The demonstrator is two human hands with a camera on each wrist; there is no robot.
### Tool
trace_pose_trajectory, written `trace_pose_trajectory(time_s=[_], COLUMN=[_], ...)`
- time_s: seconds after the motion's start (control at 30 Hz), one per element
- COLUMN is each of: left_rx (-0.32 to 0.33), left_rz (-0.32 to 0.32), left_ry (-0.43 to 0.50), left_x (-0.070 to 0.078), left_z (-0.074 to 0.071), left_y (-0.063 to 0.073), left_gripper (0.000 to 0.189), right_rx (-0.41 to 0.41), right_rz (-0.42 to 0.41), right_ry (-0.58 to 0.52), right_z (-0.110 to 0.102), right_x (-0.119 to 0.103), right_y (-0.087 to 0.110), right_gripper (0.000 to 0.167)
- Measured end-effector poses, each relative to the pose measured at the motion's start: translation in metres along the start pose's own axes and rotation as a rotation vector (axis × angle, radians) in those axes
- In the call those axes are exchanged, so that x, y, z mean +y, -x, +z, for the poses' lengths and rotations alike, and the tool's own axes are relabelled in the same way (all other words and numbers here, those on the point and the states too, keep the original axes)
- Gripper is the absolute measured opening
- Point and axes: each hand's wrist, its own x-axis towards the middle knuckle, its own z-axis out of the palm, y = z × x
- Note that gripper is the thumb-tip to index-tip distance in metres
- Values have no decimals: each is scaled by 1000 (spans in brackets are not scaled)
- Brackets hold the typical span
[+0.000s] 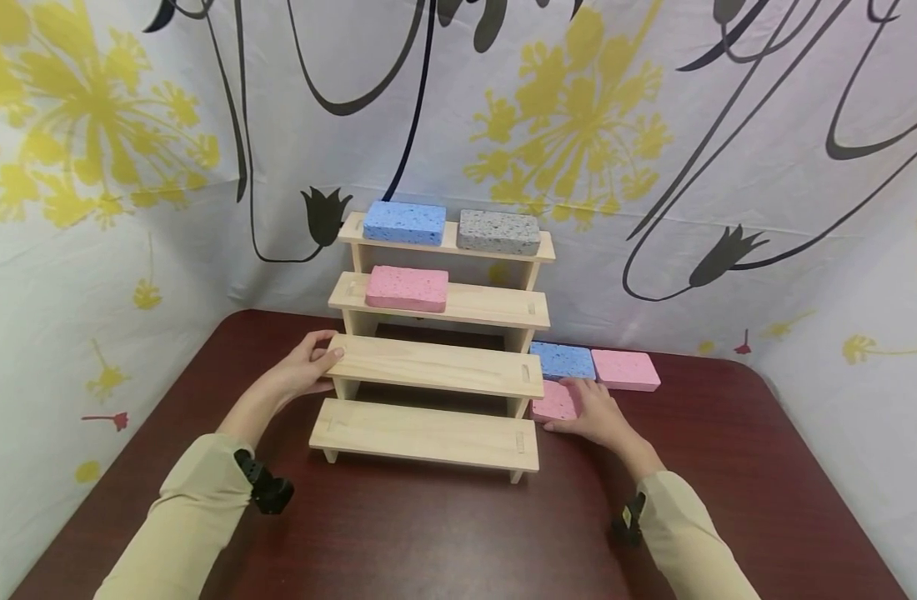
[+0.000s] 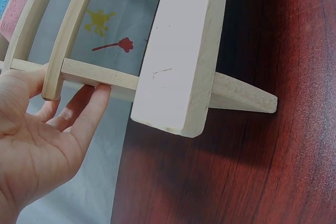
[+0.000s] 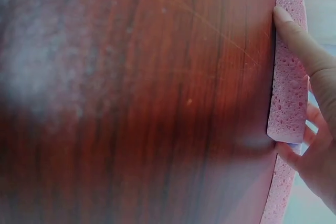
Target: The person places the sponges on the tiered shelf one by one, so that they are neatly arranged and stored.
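A stepped wooden rack [image 1: 436, 364] with several tiers stands on the table. My left hand [image 1: 304, 367] grips the left end of its second tier from the front, thumb at the top and fingers underneath; the left wrist view shows the fingertips [image 2: 102, 90] against the side piece. Right of the rack, my right hand [image 1: 597, 414] holds a pink sponge [image 1: 554, 402], with the thumb [image 3: 286, 17] on its near side and fingers at its far end. Behind that sponge lie a blue sponge [image 1: 562, 361] and another pink sponge [image 1: 626, 370], side by side.
On the top tier sit a blue sponge [image 1: 404, 222] and a grey sponge [image 1: 499, 232]. One tier lower, a pink sponge [image 1: 407, 288] lies toward the left. A patterned cloth [image 1: 443, 117] hangs behind and beside the dark red table [image 1: 428, 533].
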Motion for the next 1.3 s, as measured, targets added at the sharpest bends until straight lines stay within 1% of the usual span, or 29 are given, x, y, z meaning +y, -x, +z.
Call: trace_pose_trajectory(time_s=[0.27, 0.43, 0.57, 0.77, 0.97, 1.17, 1.3], left_rx=[-5, 1, 0, -4, -9, -12, -12], left_rz=[12, 6, 9, 10, 15, 15, 9], left_ry=[-5, -16, -26, -23, -10, -11, -12], left_x=[0, 0, 0, 0, 0, 0, -1], left_z=[0, -1, -1, -1, -1, -1, -2], left_y=[0, 1, 2, 2, 1, 2, 1], left_gripper=[61, 61, 61, 61, 61, 62, 61], right_rx=[31, 63, 83, 127, 146, 208, 237], right_rz=[-14, 4, 14, -4, 12, 5, 23], right_ry=[-7, -50, -101, -137, -212, -280, -323], right_z=[-3, -7, -14, -25, -37, -48, -55], right_x=[6, 12, 12, 4, -8, -16, -23], right_y=[5, 8, 10, 8, 7, 8, 8], right_gripper=[86, 86, 84, 82, 83, 82, 83])
